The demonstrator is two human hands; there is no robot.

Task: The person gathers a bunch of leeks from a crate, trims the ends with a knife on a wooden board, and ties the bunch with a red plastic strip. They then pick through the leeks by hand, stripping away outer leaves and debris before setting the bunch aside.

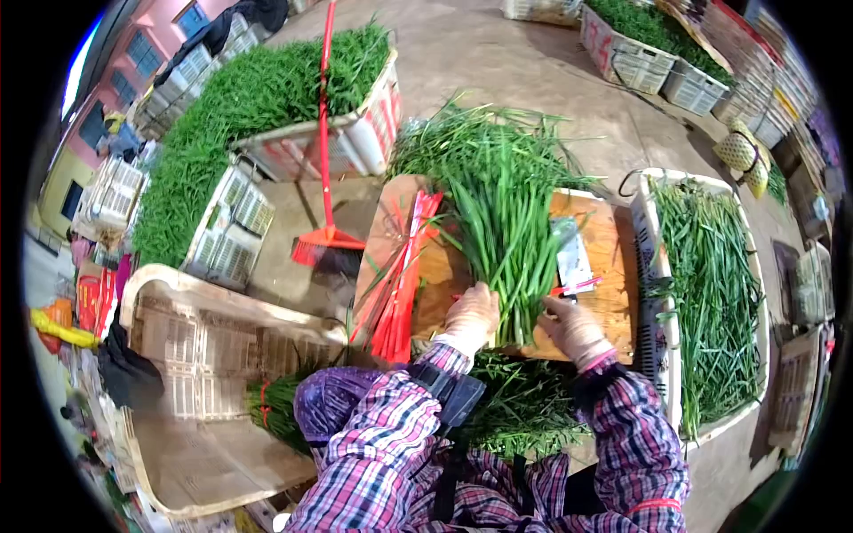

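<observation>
Board (617,266), green stalks (515,266), left hand (475,313) touching

Pink wall (163,21), blue windows (142,55), yellowish wall section (62,171), brownish floor (435,55)

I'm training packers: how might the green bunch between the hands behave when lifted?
The green bunch would probably flop at its top, where thin blades splay. Its base seems stiffer, stems packed together. Stalks might slip out: no band crosses its front.
</observation>
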